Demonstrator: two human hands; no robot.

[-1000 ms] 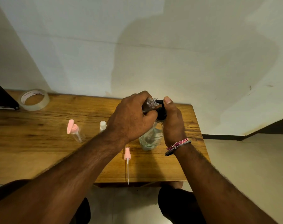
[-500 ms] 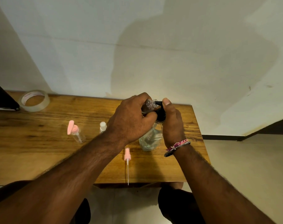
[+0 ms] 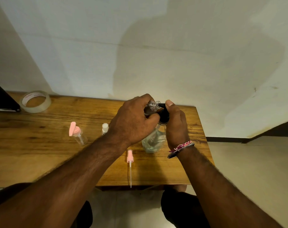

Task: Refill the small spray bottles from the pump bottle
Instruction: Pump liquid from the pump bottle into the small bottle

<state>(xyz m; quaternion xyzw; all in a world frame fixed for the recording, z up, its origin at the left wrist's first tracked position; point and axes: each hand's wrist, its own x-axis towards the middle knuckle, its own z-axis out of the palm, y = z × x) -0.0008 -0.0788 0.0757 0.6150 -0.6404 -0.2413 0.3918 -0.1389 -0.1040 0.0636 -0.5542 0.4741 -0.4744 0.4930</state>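
Your left hand [image 3: 133, 122] grips a small clear plastic spray bottle [image 3: 152, 106], its open neck tilted against the black nozzle of the clear pump bottle [image 3: 154, 140] standing on the wooden table [image 3: 41, 155]; your right hand [image 3: 176, 125] wraps the black pump head [image 3: 163, 115], thumb on top.

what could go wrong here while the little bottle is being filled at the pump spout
1. The small clear bottle, held tilted in the left hand, has a narrow neck at the black pump head; a slight misalignment could send liquid onto the wooden table.
2. The right hand pressing the pump could tip the pump bottle.
3. The loose pink sprayer has its tube tip past the table's near edge; a forearm could knock it off.
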